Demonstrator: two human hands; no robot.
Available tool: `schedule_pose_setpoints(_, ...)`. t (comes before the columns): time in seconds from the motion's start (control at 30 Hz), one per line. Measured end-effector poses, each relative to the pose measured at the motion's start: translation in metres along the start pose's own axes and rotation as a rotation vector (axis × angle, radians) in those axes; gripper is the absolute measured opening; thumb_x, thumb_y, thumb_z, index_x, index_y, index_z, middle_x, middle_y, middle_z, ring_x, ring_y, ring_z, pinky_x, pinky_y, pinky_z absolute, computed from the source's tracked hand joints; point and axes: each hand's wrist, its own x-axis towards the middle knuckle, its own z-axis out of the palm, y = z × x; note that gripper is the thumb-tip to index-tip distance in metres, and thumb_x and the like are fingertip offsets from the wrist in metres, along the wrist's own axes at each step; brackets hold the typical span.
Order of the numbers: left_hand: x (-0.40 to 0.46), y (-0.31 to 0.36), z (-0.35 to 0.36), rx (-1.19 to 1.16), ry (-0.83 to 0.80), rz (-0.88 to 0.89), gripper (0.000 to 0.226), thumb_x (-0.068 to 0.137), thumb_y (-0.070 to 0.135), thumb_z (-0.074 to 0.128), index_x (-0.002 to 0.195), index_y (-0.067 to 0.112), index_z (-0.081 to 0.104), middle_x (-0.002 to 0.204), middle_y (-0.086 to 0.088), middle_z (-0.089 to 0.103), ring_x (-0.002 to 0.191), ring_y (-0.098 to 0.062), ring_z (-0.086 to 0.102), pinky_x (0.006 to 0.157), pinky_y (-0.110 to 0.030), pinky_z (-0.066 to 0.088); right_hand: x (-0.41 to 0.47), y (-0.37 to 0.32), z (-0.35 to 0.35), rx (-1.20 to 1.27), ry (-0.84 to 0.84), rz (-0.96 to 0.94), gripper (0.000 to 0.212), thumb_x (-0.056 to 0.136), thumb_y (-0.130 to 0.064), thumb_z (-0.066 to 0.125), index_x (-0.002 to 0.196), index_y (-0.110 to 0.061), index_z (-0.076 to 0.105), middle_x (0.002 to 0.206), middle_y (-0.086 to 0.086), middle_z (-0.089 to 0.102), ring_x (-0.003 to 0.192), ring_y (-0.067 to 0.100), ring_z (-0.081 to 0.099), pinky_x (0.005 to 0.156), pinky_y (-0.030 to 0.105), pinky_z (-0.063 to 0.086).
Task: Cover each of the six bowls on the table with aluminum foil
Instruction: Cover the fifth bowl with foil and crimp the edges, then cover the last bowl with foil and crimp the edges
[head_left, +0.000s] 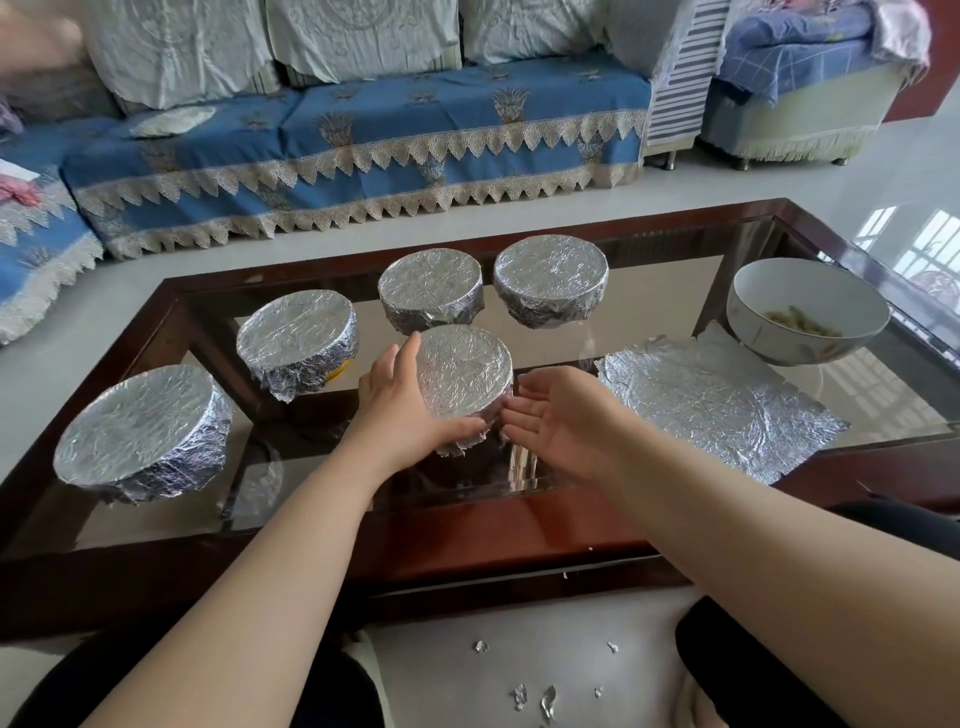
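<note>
Several foil-covered bowls stand on the glass table (675, 312): one at the near left (140, 431), one behind it (297, 338), two at the back (431, 288) (550, 286), and a middle one (465, 379) between my hands. My left hand (402, 402) lies against this bowl's left side, fingers straight, thumb under the foil edge. My right hand (553, 415) is palm-up just right of the bowl, fingertips at its foil skirt. A flat foil sheet (717, 400) lies to the right. Beyond it sits an uncovered white bowl (805, 312) with food inside.
The table has a dark wooden frame (519, 535). A sofa with a blue cover (363, 156) runs behind the table. Small foil scraps (530, 691) lie on the floor between my knees.
</note>
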Motion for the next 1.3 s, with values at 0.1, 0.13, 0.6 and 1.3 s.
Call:
schedule_pose_setpoints(0.1,0.006,-0.005,-0.004,-0.072,-0.004,0.023,0.14,0.045,0.078,0.072,0.158,0.033,0.001,0.162,0.0,0.007,0.149,-0.023,0.01,0.122,-0.047,0.018,0.007,-0.004,-0.002,-0.052,0.003,0.002,0.024,0.1,-0.011,0.039,0.119,0.001,0.048,0.127,0.022,0.055,0.124,0.033,0.052,0.109,0.041,0.039)
schedule_pose_setpoints(0.13,0.007,-0.007,-0.005,-0.092,-0.002,0.037,0.141,0.043,0.079,0.07,0.158,0.033,0.001,0.163,0.001,0.006,0.15,-0.023,0.01,0.122,-0.047,0.018,0.01,-0.006,-0.003,-0.064,0.003,0.002,0.02,0.1,-0.011,0.039,0.113,0.0,0.049,0.13,0.023,0.055,0.123,0.033,0.052,0.106,0.04,0.041)
schedule_pose_setpoints(0.6,0.024,-0.012,0.002,-0.154,0.021,0.143,0.128,0.061,0.06,0.08,0.157,0.035,-0.002,0.163,0.005,-0.002,0.15,-0.016,0.009,0.121,-0.042,0.016,0.02,-0.052,-0.059,0.295,0.229,-0.124,0.041,0.102,-0.019,0.044,0.14,-0.006,0.037,0.123,0.019,0.058,0.111,0.032,0.062,0.081,0.035,0.054)
schedule_pose_setpoints(1.3,0.001,0.035,0.0,-0.077,0.369,0.271,0.07,0.092,0.049,0.062,0.15,0.021,0.036,0.154,-0.002,0.037,0.142,-0.019,0.031,0.115,-0.04,0.03,0.023,-0.096,-0.139,0.394,0.504,-0.326,0.029,0.092,-0.013,0.053,0.12,-0.005,0.056,0.087,0.013,0.07,0.069,0.017,0.07,0.045,0.023,0.052)
